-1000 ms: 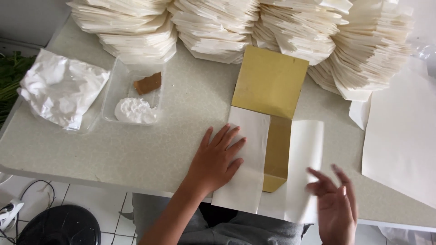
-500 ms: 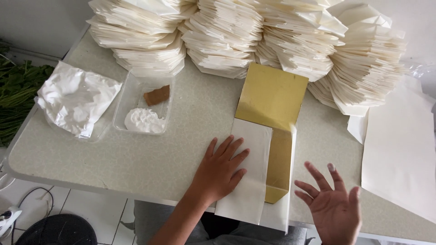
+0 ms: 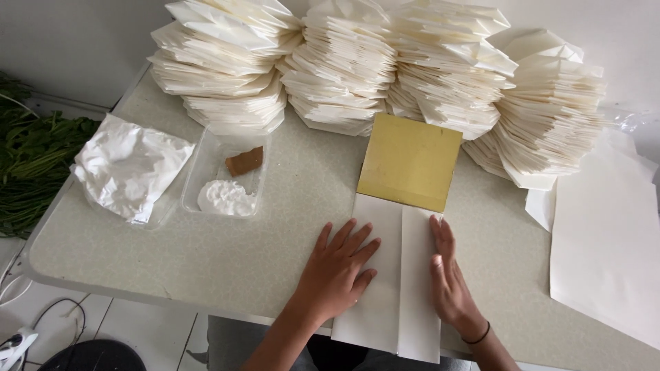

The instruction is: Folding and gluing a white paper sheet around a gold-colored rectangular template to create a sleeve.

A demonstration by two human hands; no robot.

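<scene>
Both hands lie flat on a white sheet [image 3: 388, 275] folded lengthwise around a gold board [image 3: 410, 161] at the near edge of the table [image 3: 206, 261]. The left hand [image 3: 337, 271] is open, fingers spread, palm down on the left flap; it grasps nothing and pins the paper to the table. The right hand [image 3: 450, 275] is also open, fingers straight and together, its edge and palm pressing the right flap, which overlaps the left flap along a vertical seam down the middle. The upper part of the board shows bare above the sheet; the lower part is hidden under the flaps. The step in hand appears to be the flattening of the second side fold over the board, with the seam set. The next move probably calls for firm pressure along the seam and both long creases while one hand holds the sheet against slipping. Ranged along the far side stand four tall stacks [image 3: 385, 75] of folded white paper pieces. To the left sit a clear tray [image 3: 196, 185] with white paste and a brown block, and just beside it a crumpled white bag [image 3: 127, 165]. Loose sheets [image 3: 605, 240] lie at right.
</scene>
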